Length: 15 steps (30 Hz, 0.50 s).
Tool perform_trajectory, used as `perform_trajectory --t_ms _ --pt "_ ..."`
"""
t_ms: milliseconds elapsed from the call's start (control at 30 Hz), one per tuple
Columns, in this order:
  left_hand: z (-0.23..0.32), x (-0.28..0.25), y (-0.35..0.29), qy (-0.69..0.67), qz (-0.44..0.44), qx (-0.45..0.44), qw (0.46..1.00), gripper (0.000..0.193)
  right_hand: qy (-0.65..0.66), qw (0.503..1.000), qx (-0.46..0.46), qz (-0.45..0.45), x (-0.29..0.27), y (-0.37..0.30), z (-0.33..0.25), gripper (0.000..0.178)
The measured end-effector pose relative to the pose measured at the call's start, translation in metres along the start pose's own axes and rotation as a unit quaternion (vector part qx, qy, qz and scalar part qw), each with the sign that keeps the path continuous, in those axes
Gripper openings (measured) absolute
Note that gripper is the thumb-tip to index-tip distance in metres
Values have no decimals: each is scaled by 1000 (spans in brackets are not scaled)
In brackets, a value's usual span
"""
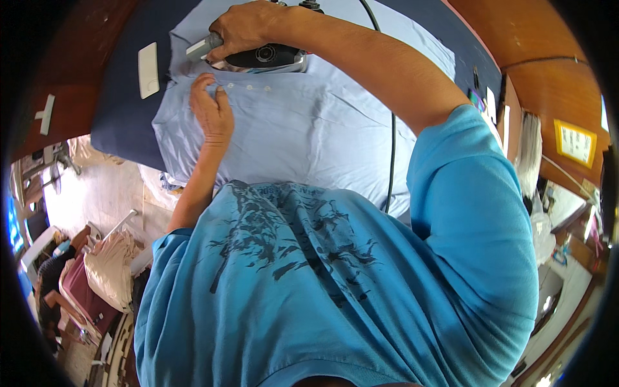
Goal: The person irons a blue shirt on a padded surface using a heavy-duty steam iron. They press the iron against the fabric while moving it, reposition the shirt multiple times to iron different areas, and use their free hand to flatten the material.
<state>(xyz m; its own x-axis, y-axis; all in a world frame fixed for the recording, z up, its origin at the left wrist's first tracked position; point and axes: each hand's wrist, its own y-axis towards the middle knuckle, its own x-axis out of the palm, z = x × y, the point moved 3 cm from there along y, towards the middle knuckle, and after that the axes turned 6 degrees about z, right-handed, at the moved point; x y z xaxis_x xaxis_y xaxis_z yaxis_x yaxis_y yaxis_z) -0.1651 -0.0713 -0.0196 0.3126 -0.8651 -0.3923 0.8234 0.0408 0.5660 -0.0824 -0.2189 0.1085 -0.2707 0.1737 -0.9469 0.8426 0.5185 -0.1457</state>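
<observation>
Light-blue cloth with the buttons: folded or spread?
Spread: the cloth lies wide across the dark cover, its buttons showing in a row. Cannot tell whether it's doubled underneath.

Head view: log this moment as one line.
right hand: gripping black-and-grey electric iron | left hand: at light-blue cloth garment, near white round buttons | iron: over garment

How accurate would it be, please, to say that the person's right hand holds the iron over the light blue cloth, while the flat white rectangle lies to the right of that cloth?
One thing is wrong: the head view shows the flat white rectangle to the left of the light blue cloth. The right hand does hold the iron over it.
</observation>
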Motion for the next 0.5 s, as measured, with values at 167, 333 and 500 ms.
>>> perform_trajectory --t_ms 167,333,500 --pt "15 14 2 288 -118 39 949 29 -14 993 108 -38 -12 -113 41 63" --pt "12 18 -1 348 -142 33 926 29 -15 953 298 61 -6 -266 127 69" --pt "12 21 0 361 -139 41 921 31 -67 903 403 138 -19 -359 206 68"
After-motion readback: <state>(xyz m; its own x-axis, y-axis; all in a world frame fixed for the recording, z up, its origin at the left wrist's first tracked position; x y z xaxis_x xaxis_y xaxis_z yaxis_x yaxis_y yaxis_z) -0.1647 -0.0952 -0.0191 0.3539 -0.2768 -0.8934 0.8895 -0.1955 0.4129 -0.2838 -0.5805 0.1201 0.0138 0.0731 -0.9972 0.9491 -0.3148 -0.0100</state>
